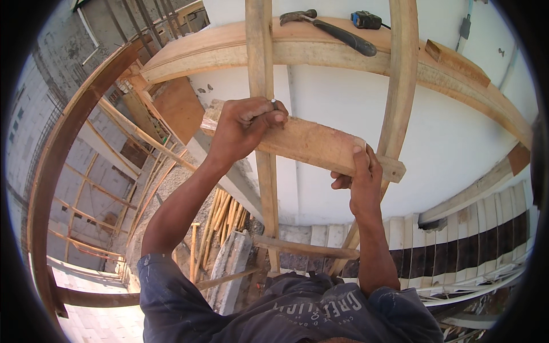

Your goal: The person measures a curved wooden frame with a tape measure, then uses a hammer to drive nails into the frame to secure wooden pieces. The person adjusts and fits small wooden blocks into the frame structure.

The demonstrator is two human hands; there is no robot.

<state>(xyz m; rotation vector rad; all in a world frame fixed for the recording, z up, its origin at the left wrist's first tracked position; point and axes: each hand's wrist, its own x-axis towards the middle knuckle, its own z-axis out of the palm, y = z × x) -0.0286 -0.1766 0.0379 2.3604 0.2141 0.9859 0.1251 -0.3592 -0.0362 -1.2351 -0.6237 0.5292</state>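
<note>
A short wooden board lies slantwise across two upright timbers, the left upright and the right upright. My left hand is closed in a pinch over the board's left part. Between its thumb and fingers stands a thin, dark nail with a bright head, its lower part mostly hidden by the fingers. Around the lower edge near the board's right end, my right hand is wrapped, thumb on the front face.
On the curved plywood-topped ledge rest a claw hammer, a blue-black tape measure and a wood offcut. A brown curved beam rises at left. Bamboo poles stand low down, and a lower crosspiece joins the uprights.
</note>
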